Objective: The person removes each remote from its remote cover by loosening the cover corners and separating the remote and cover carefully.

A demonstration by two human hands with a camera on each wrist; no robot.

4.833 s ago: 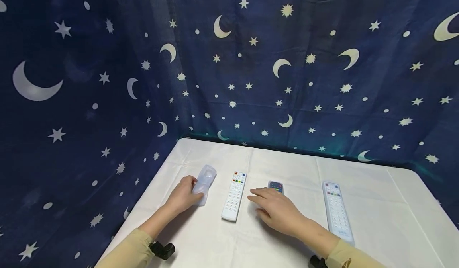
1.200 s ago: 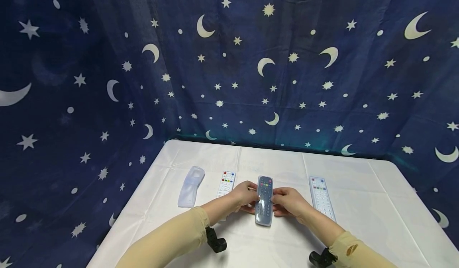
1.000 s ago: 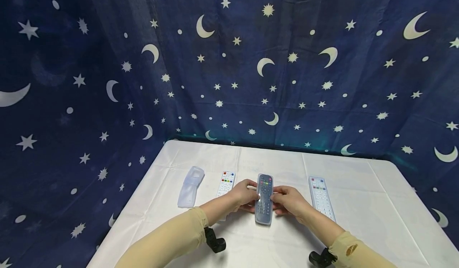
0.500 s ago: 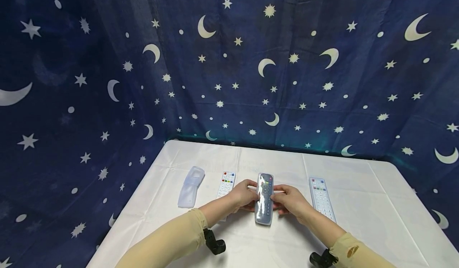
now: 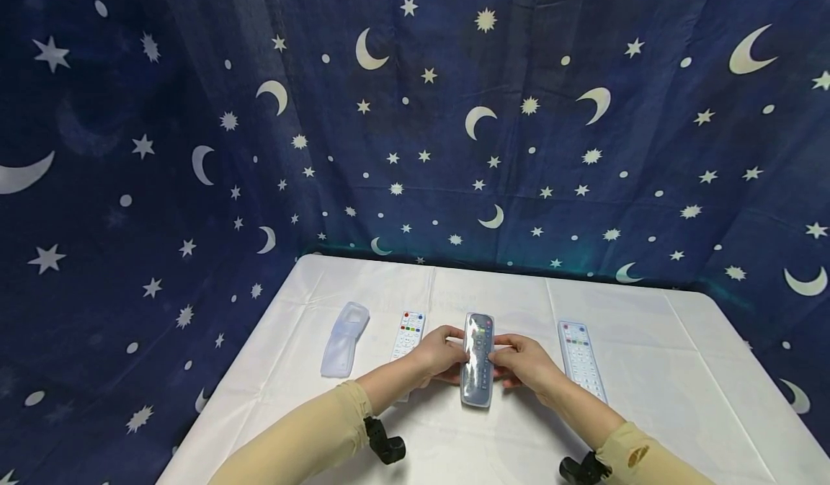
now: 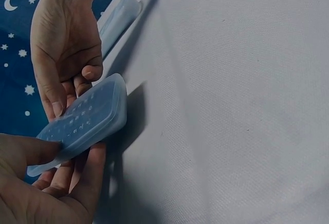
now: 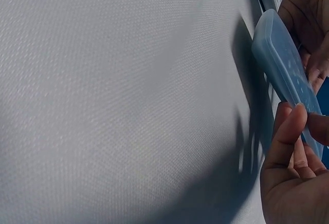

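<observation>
A dark remote control (image 5: 478, 370) in a translucent sleeve is held face up above the table, its far end tipped upward. My left hand (image 5: 441, 354) pinches its left long edge, thumb on top and fingers underneath. From the opposite side my right hand (image 5: 527, 361) grips the right edge in the same way. In the left wrist view the sleeved remote (image 6: 92, 116) casts a shadow on the cloth below it. The right wrist view shows the rounded near end of the sleeve (image 7: 272, 34), past the fingers.
An empty translucent sleeve (image 5: 346, 341) lies at the left of the white-covered table (image 5: 480, 456). A bare white remote (image 5: 408, 334) is partly hidden by my left hand. Another white remote (image 5: 582, 359), in a sleeve, lies at the right. A starry curtain (image 5: 415, 146) hangs behind.
Earlier my left hand was at the empty sleeve and my right over the dark remote. Both hands then came to hold that remote; over the last second its far end has tipped up slightly.
</observation>
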